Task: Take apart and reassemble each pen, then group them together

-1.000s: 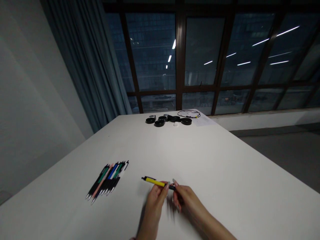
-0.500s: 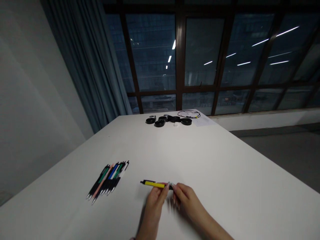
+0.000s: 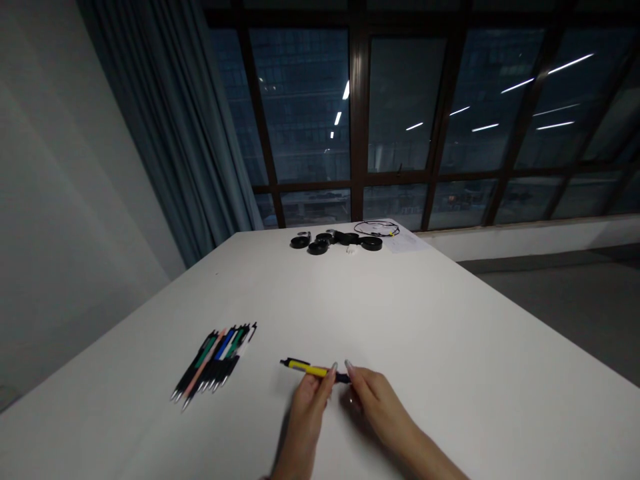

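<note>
A yellow pen (image 3: pixel 306 368) with a black clicker end and a black grip is held nearly level above the white table. My left hand (image 3: pixel 311 403) pinches it around the middle, the clicker end pointing left. At the other end, the fingers of my right hand (image 3: pixel 374 395) close on the dark grip near the tip, which they hide. A small gap lies between my two thumbs, with part of the black grip showing in it. To the left, several pens (image 3: pixel 216 363) in black, green, pink, blue and white lie side by side, tips toward me.
At the far end of the white table (image 3: pixel 430 320) are several black rolls (image 3: pixel 319 247), a small white object (image 3: pixel 351 249), a coiled black cable (image 3: pixel 376 229) and a sheet of paper (image 3: pixel 407 242). A blue curtain (image 3: pixel 200 133) hangs at the left beside dark windows.
My right thumb and fingers have moved slightly right along the pen, away from my left thumb, uncovering more of the black grip. My left hand keeps its hold.
</note>
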The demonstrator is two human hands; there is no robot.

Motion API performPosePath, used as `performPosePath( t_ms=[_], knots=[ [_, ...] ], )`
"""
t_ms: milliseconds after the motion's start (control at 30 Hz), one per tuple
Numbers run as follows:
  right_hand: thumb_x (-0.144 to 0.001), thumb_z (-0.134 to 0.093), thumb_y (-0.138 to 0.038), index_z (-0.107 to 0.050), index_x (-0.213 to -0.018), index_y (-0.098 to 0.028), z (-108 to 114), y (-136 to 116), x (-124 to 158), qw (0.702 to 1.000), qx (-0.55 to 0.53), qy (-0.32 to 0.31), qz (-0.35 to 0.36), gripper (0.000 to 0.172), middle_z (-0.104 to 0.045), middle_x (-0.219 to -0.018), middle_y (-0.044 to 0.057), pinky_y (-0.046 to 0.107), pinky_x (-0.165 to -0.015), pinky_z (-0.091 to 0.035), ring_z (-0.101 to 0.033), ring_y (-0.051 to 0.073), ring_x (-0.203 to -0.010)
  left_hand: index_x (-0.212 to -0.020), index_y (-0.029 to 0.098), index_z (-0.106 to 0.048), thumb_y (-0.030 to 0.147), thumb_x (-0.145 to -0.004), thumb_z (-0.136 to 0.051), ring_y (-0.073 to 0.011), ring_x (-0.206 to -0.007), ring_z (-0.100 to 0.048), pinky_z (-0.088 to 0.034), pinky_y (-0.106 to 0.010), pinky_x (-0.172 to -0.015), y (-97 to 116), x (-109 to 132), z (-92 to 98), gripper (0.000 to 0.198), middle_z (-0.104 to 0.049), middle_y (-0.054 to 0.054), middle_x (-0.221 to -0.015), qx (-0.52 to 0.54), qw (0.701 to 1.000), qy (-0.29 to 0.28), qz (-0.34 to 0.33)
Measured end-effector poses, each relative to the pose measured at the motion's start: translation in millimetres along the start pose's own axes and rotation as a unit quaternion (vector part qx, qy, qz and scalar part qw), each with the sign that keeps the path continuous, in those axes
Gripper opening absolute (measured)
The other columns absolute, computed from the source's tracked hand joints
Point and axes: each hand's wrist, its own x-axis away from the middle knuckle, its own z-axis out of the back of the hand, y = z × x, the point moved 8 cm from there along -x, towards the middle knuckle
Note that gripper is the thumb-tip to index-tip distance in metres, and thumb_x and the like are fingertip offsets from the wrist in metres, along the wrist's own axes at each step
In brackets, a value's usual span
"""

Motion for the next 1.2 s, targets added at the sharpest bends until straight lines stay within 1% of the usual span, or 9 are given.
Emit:
performPosePath(
  t_ms=[267, 433, 533, 633, 700, 833, 967, 1100, 1200],
  knots=[
    [-0.092, -0.045, -0.05, -0.049, -0.075, -0.02, 8, -3, 1, 0.998, 0.039, 0.028, 0.03, 0.035, -0.052, -0.066, -0.002, 0.024, -0.057, -0.033, -0.047, 0.013, -0.061, -0.069, 0.016, -0.058, 0.067, -0.055, -0.074, -0.0068, -0.049, -0.034, -0.025, -0.021, -0.048, 1, 0, 2.8, 0.055, -0.045, 0.007, -0.054, -0.006, 1.0, -0.002, -0.012],
    [-0.094, -0.038, -0.057, -0.049, -0.107, -0.021, 2, 8, -1, 0.993, -0.117, 0.02, -0.003, 0.04, -0.045, -0.057, -0.008, 0.022, -0.048, -0.03, -0.041, 0.011, -0.049, -0.071, 0.016, -0.061, 0.065, -0.048, -0.078, -0.0071, -0.049, -0.037, -0.027, -0.021, -0.048, 0, 0, 1.9, 0.057, -0.048, 0.007, -0.055, 0.018, 1.0, 0.006, -0.001],
    [-0.088, -0.047, -0.062, -0.048, -0.113, -0.021, 1, 9, -4, 0.979, -0.203, 0.025, -0.004, 0.048, -0.041, -0.057, -0.009, 0.021, -0.045, -0.03, -0.038, 0.01, -0.047, -0.07, 0.016, -0.06, 0.065, -0.051, -0.078, -0.0072, -0.05, -0.038, -0.028, -0.02, -0.048, 0, 0, 2.9, 0.055, -0.046, 0.007, -0.054, 0.018, 1.0, 0.007, -0.004],
    [-0.076, -0.066, -0.061, -0.053, -0.11, -0.022, 7, 5, -7, 0.97, -0.238, 0.054, 0.023, 0.053, -0.048, -0.067, -0.006, 0.021, -0.052, -0.036, -0.045, 0.01, -0.056, -0.068, 0.016, -0.06, 0.066, -0.053, -0.076, -0.0074, -0.051, -0.039, -0.029, -0.021, -0.049, 1, 1, 5.2, 0.054, -0.048, 0.006, -0.056, 0.014, 1.0, 0.015, -0.01],
    [-0.076, -0.063, -0.064, -0.056, -0.103, -0.02, 6, 6, -8, 0.971, -0.235, 0.044, 0.006, 0.052, -0.051, -0.064, -0.005, 0.021, -0.051, -0.037, -0.046, 0.01, -0.055, -0.069, 0.016, -0.06, 0.066, -0.054, -0.076, -0.0074, -0.052, -0.039, -0.03, -0.021, -0.05, 1, 2, 4.9, 0.054, -0.049, 0.006, -0.057, 0.014, 1.0, 0.013, -0.01],
    [-0.078, -0.051, -0.072, -0.056, -0.099, -0.018, -2, 13, -10, 0.97, -0.239, 0.002, -0.045, 0.058, -0.041, -0.044, -0.01, 0.02, -0.038, -0.026, -0.033, 0.009, -0.037, -0.07, 0.016, -0.06, 0.066, -0.052, -0.076, -0.0071, -0.051, -0.038, -0.029, -0.021, -0.049, -1, 0, 2.7, 0.056, -0.046, 0.007, -0.055, 0.017, 1.0, 0.004, -0.006],
    [-0.066, -0.068, -0.07, -0.055, -0.102, -0.02, 5, 12, -10, 0.96, -0.277, 0.035, -0.032, 0.063, -0.047, -0.057, -0.009, 0.019, -0.04, -0.034, -0.04, 0.008, -0.043, -0.069, 0.016, -0.058, 0.067, -0.052, -0.076, -0.0066, -0.05, -0.038, -0.028, -0.02, -0.048, -3, -2, 4.0, 0.056, -0.046, 0.007, -0.055, 0.024, 1.0, 0.015, -0.005],
    [-0.073, -0.054, -0.075, -0.056, -0.095, -0.018, -3, 12, -11, 0.965, -0.26, -0.005, -0.043, 0.061, -0.044, -0.044, -0.009, 0.02, -0.039, -0.029, -0.036, 0.008, -0.037, -0.069, 0.016, -0.06, 0.066, -0.05, -0.077, -0.0067, -0.05, -0.038, -0.028, -0.021, -0.049, -3, -2, 0.5, 0.057, -0.047, 0.007, -0.055, 0.031, 0.999, -0.002, -0.01],
    [-0.065, -0.065, -0.073, -0.055, -0.098, -0.019, 0, 11, -11, 0.96, -0.276, 0.014, -0.04, 0.064, -0.046, -0.05, -0.009, 0.02, -0.039, -0.031, -0.037, 0.007, -0.04, -0.068, 0.016, -0.059, 0.064, -0.054, -0.077, -0.0067, -0.05, -0.038, -0.029, -0.021, -0.049, -2, 0, 0.6, 0.053, -0.048, 0.007, -0.054, 0.031, 0.999, 0.001, -0.014]
  ],
)
